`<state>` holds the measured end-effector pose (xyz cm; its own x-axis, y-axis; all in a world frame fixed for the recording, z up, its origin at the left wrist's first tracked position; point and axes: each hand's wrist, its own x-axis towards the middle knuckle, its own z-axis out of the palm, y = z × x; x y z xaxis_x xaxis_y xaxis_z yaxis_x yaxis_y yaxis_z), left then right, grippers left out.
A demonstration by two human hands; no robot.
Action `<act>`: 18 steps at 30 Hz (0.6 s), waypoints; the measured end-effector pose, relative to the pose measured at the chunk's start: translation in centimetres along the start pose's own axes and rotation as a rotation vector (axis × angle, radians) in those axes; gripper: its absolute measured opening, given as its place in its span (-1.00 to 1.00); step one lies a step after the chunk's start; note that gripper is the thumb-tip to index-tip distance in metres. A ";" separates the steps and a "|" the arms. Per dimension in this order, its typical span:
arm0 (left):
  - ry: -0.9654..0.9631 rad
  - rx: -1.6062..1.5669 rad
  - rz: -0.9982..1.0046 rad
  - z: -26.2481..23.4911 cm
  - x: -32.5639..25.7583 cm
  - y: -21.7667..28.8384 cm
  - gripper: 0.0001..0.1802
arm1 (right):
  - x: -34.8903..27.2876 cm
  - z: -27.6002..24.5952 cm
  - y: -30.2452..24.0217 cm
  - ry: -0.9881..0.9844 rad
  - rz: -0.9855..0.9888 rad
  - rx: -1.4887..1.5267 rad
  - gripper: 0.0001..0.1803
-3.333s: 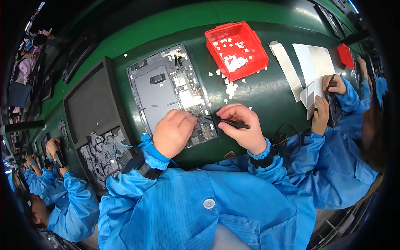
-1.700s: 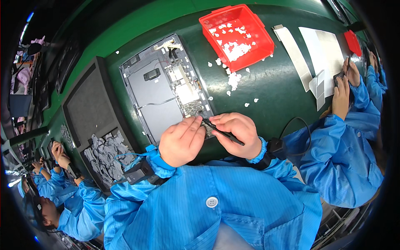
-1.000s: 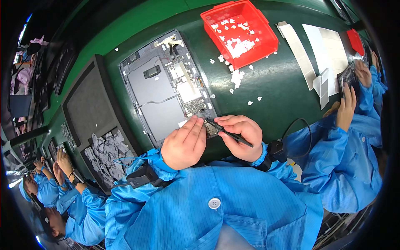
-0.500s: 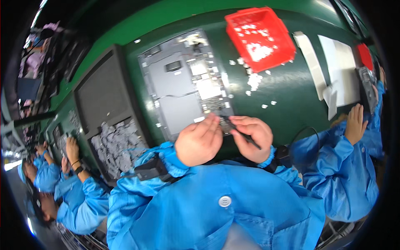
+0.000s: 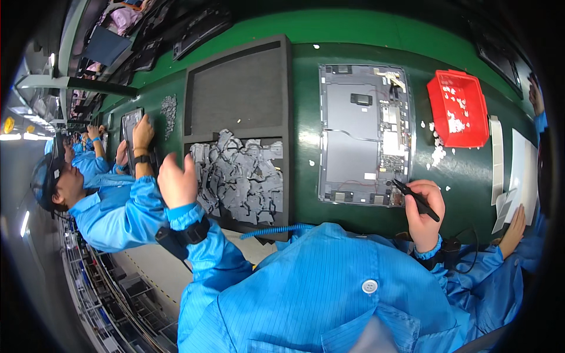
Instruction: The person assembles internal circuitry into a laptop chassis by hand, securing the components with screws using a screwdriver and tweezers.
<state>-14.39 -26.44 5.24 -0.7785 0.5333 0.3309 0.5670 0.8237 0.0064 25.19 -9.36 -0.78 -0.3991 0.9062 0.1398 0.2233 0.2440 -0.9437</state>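
Note:
Black tweezers (image 5: 421, 204) rest in my right hand (image 5: 425, 219), which is closed around them. Their tips point at the lower right part of an opened laptop-like device (image 5: 351, 157), near its circuit board (image 5: 394, 138). The device lies flat on the green table, its grey inner panels and thin cables exposed. Well to the left, my left hand (image 5: 178, 183) is raised beside a dark tray (image 5: 287, 117). Its thumb and a finger stand apart, slightly blurred, with nothing visible between them. The tray's near compartment holds a pile of thin grey cut pieces (image 5: 238, 179).
A red bin (image 5: 479, 112) with small white bits stands right of the device; more white bits (image 5: 438, 154) lie beside it. Farther right are a white strip (image 5: 497, 153) and white sheets (image 5: 522, 170). A co-worker (image 5: 112, 206) sits at left; another person's hand (image 5: 515, 225) shows at right.
My left hand has left the device and swung left to the tray. My right hand keeps the tweezers at the device's lower right. The view has turned left.

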 end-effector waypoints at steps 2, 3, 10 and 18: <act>-0.039 0.016 -0.104 1.3 -1.4 -4.4 -0.57 | 0.3 -0.2 -0.2 -0.025 -0.080 -0.057 -0.84; -0.100 0.021 -0.133 2.4 -1.8 -5.9 -0.55 | 0.4 -0.3 0.0 -0.029 -0.091 -0.053 -0.84; -0.331 -0.260 -0.177 7.4 0.9 -10.4 -0.38 | 0.8 -0.2 0.4 -0.055 -0.088 -0.009 -0.91; -0.080 -0.355 0.072 8.8 3.1 -10.6 -0.71 | 1.4 -0.6 -0.5 -0.031 -0.244 0.069 -0.91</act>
<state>-25.18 -31.82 -2.07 -0.7436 0.6129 0.2674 0.6685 0.6726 0.3174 25.06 -8.03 0.05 -0.4607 0.8122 0.3579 0.0564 0.4292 -0.9015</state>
